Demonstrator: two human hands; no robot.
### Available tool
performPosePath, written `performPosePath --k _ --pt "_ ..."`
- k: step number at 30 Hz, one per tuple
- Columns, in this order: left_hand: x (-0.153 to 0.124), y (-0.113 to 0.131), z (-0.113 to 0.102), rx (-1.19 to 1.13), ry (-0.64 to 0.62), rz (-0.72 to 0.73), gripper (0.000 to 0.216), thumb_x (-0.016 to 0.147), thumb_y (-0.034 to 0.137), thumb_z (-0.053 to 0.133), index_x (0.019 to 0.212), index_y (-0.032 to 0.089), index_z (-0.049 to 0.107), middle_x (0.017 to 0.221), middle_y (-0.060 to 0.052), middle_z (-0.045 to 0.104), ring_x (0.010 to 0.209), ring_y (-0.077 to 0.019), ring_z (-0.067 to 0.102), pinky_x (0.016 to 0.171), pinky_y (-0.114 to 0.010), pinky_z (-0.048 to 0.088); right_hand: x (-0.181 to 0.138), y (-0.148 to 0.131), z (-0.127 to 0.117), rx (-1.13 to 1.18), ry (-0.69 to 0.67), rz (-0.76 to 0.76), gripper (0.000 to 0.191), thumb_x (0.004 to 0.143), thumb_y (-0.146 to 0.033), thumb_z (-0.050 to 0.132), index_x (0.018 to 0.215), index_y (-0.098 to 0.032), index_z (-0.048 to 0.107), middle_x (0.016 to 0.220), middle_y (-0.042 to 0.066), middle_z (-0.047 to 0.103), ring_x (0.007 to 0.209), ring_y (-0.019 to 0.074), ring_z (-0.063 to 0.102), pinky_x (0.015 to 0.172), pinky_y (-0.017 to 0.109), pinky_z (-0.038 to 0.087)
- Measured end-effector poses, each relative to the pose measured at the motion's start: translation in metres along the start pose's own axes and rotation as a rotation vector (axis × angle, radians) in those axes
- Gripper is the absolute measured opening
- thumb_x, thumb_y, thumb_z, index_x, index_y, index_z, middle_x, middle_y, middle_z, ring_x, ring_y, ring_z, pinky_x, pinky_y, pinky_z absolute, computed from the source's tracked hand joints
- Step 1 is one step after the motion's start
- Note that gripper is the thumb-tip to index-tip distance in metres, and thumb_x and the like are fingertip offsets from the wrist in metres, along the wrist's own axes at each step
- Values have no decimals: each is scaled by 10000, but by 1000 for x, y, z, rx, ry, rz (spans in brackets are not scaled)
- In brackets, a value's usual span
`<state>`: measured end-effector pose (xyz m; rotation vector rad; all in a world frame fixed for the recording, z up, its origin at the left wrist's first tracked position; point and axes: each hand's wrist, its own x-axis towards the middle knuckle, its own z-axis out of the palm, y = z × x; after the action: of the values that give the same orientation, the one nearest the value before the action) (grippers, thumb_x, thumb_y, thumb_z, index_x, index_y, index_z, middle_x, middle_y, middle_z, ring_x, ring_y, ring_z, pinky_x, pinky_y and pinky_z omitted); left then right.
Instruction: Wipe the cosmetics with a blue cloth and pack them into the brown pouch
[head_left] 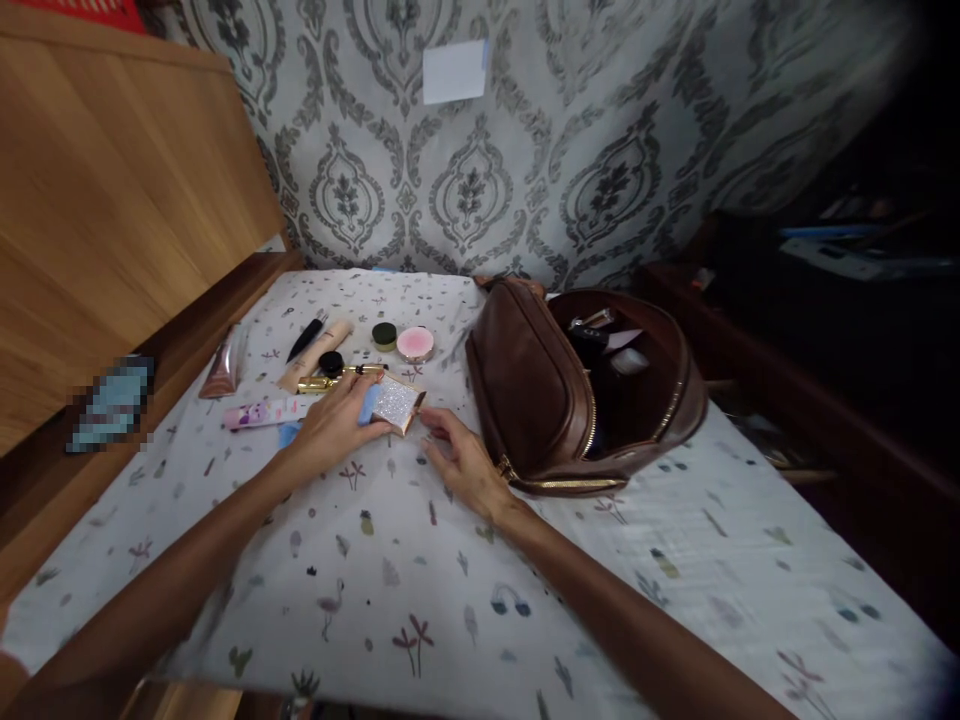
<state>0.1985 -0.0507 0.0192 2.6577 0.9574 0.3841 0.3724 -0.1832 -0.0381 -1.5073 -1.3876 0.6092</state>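
My left hand (337,420) is closed around a small silver-glitter case (397,400) with a gold edge, held over the cloth. A bit of light blue material (369,404) lies between those fingers and the case. My right hand (469,465) has its thumb and fingers apart, the index fingertip at the case's right edge. Around the left hand lie a gold tube (315,384), a pink-and-white patterned tube (262,412), a small black-lidded pot (331,362) and a beige tube (337,340). Behind are a dark green-lidded jar (384,335) and a round pink compact (415,344).
A brown leather bag (529,370) stands unzipped on the right, with several small items inside. Farther left lie a black pen-like item (306,338) and a brownish tube (223,365). A wooden cabinet (127,170) borders the left; a patterned wall (472,190) closes the back.
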Motion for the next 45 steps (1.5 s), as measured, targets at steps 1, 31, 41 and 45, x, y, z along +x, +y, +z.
performPosePath --k 1,31,41,45 --pt "2 -1 2 -14 3 21 600 855 396 672 1391 258 437 1304 -101 550 1210 -320 561 904 -429 490 2 1 1 14 -9 -21 448 900 -244 542 1342 -206 481 1255 125 657 1087 234 632 978 434 489" --pt "-24 -14 7 -287 -63 198 688 906 493 619 1499 304 325 1542 -113 430 1418 -334 415 1125 -532 404 -21 -14 -5 331 107 98 324 762 -328 709 1002 -219 521 931 10 627 813 158 582 705 276 466" --pt "-44 -24 11 -65 151 294 296 997 229 415 1174 233 653 1174 -72 672 1093 -232 643 965 -424 548 -39 -11 -9 206 89 58 258 853 -347 630 1036 -217 504 870 4 580 819 176 582 776 316 498" --pt "-35 13 -7 -189 334 318 280 990 206 450 1193 242 638 1137 -59 668 1076 -215 638 931 -390 551 -40 -13 -10 123 79 37 201 907 -387 562 965 -216 473 805 -15 522 736 150 522 704 283 455"
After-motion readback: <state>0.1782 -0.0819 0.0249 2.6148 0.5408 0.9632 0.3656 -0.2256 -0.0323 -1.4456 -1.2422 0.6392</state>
